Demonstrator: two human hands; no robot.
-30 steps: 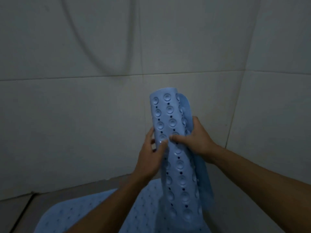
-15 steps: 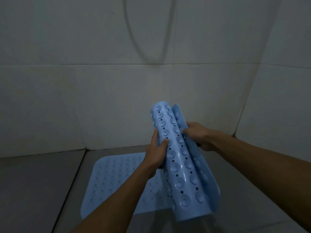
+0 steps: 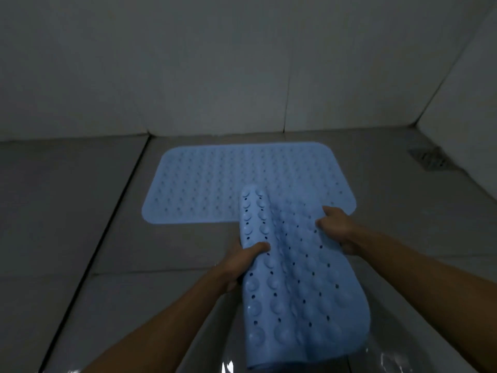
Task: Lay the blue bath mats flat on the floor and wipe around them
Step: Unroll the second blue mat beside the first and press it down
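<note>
Nearest me, wet floor (image 3: 390,362) w/ glare patches at the bottom edge. My forearms come up from there, both bare.

Held mat (image 3: 298,278) fills the lower right-centre: blue, sucker side up, rows of round cups & small holes showing. Near end hangs low by the wet patch; can't tell if it touches the floor. Its left edge is still curled over in a roll, far end humped up; right part spread wider.

My left hand (image 3: 242,262) is clamped on the rolled left edge, thumb over the top, fingers tucked under where I can't see them. My right hand (image 3: 336,227) is closed on the right edge, farther up the mat, fingers curled onto the upper face, thumb hidden. So both hands gripping the same mat, one each side, pulled apart across its width.

Beyond it, 2nd mat (image 3: 215,184) lies flat on the grey tile, long side across my view, rounded corners. Far tip of the held mat overlaps it in view, approx over its near-right part; contact unclear.

Dark grout line (image 3: 113,211) runs diagonally on the left, passing just beside the flat mat's left end. Drain grate (image 3: 427,160) sits far right, near the side wall, well apart from both mats.

Back wall (image 3: 188,63): big pale tiles, meets the floor just behind the flat mat. Dim light, some blur.
</note>
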